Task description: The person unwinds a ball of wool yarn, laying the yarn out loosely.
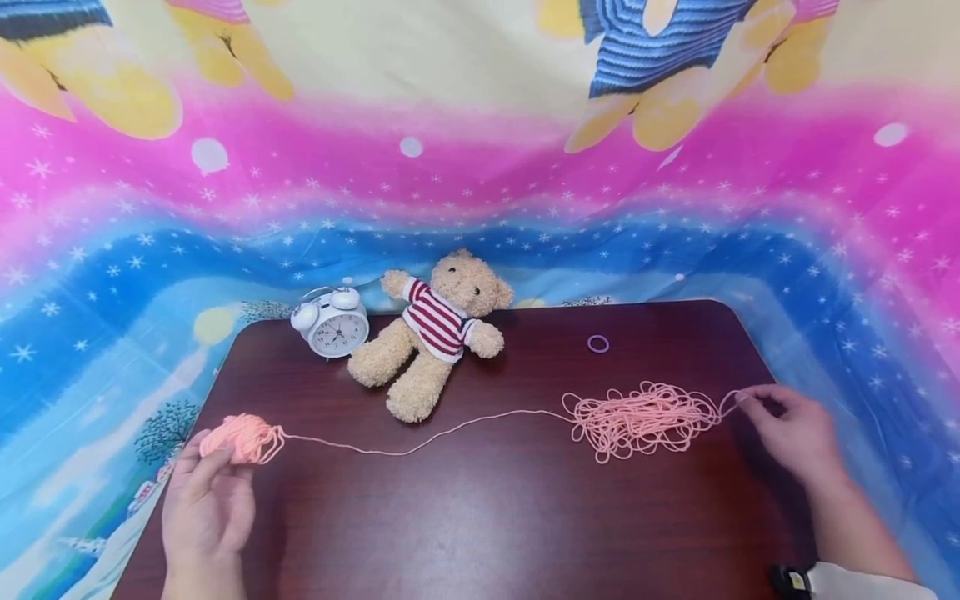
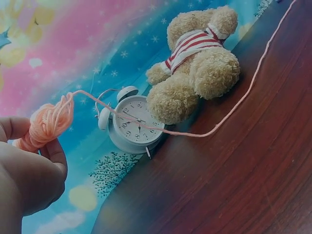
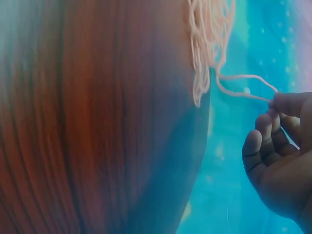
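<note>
My left hand (image 1: 208, 508) grips a small ball of peach yarn (image 1: 242, 437) between thumb and fingers, over the table's left side. A single strand (image 1: 408, 452) runs from it across the tabletop to a loose, looped pile of the same yarn (image 1: 645, 421) at the right. There my right hand (image 1: 795, 429) pinches a loop of yarn drawn out from the pile's right end, near the table's right edge. In the right wrist view this loop (image 3: 243, 92) stretches from the pile to thumb and fingertip. The left wrist view shows the yarn ball (image 2: 48, 122) held, its strand passing before the clock.
A teddy bear (image 1: 438, 329) in a striped shirt lies at the back of the dark wooden table (image 1: 465, 533). Left of it stands a white twin-bell alarm clock (image 1: 337, 333). A purple ring (image 1: 597, 343) lies behind the yarn pile. Printed cloth (image 1: 420, 192) hangs around the table.
</note>
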Tool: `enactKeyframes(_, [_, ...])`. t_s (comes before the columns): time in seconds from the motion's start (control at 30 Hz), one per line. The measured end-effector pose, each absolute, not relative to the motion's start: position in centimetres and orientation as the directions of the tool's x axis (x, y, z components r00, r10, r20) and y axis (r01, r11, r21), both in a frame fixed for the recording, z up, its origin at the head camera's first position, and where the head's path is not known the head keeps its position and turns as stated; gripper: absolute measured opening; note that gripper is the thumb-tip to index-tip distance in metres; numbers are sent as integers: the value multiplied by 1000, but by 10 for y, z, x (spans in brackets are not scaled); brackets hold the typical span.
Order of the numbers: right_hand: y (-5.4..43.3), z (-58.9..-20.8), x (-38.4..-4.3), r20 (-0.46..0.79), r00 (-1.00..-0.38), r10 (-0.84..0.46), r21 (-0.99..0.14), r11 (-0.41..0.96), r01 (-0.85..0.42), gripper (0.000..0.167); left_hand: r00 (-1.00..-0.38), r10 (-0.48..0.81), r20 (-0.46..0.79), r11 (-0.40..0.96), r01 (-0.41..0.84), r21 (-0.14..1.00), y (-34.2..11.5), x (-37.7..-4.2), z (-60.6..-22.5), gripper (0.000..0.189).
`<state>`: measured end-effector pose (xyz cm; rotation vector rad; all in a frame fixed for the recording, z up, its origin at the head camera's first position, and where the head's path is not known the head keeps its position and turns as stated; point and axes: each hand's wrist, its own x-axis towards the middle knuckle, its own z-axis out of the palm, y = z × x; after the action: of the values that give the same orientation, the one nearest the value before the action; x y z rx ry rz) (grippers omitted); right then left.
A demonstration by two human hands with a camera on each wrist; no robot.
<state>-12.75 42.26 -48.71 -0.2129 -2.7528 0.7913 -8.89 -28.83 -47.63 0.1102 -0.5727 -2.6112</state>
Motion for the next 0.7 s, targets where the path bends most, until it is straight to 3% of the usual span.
enactKeyframes(0.7, [325, -507, -148, 299, -954, 5, -591, 786, -181, 10, -942, -331, 47, -809, 309, 499, -254, -92, -483, 30])
